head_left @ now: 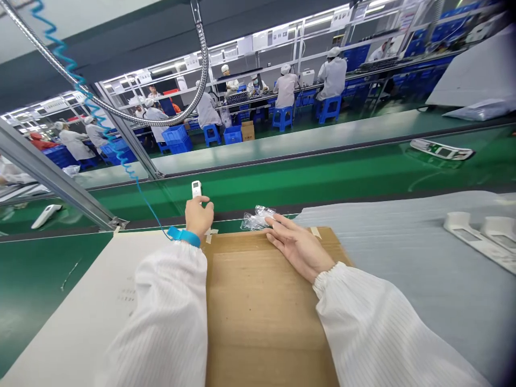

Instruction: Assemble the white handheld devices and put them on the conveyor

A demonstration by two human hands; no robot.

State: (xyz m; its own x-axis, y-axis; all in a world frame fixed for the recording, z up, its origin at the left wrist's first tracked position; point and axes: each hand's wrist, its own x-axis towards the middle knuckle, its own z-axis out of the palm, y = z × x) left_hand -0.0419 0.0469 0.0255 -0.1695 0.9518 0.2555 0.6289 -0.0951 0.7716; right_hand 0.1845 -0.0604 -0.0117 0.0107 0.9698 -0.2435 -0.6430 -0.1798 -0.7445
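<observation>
White device [196, 188] — lower end hidden.

A cardboard sheet [262, 306] lies mid-bench, a foam sheet [403, 247] to its right. At its far edge the left hand [198, 216] holds a handheld unit [196, 188] and the right hand [300, 246] touches a plastic bag [256, 217] (which lies between the two hands). Behind them runs the conveyor belt [322, 183]; two housings [459, 221] lie on the foam sheet, far right.
</observation>
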